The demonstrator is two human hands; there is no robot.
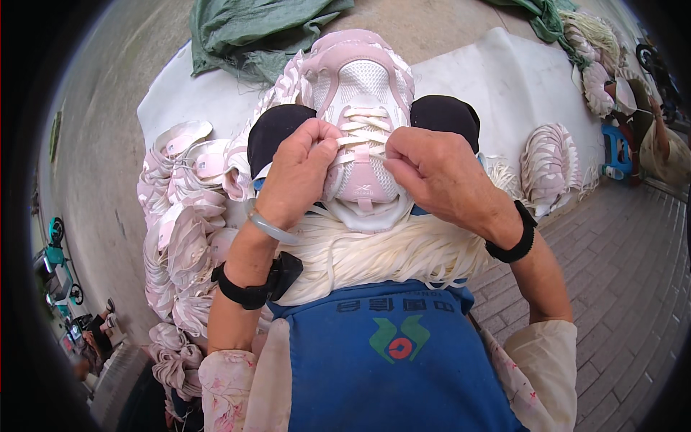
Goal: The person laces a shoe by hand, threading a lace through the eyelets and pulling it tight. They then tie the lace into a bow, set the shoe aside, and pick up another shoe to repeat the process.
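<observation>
A pink and white shoe upper (pixel 363 79) lies between my knees with its tongue (pixel 360 180) toward me. Cream shoelace (pixel 363 135) criss-crosses its eyelets. On the left edge of the lacing, my left hand (pixel 306 169) pinches the shoelace between thumb and fingers. Across from it, my right hand (pixel 440 176) is closed at the right eyelet row, its fingers curled round the lace and partly hiding it. A thick bundle of loose cream shoelaces (pixel 389 252) rests across my lap, just below the upper.
Piled pink and white uppers (pixel 191 237) crowd the left side. Another stack of uppers (pixel 551 169) sits on the white sheet (pixel 475 79) at right. Green cloth (pixel 263 32) lies at the far edge. Another person (pixel 658 137) sits at far right beside a blue stool (pixel 615 147).
</observation>
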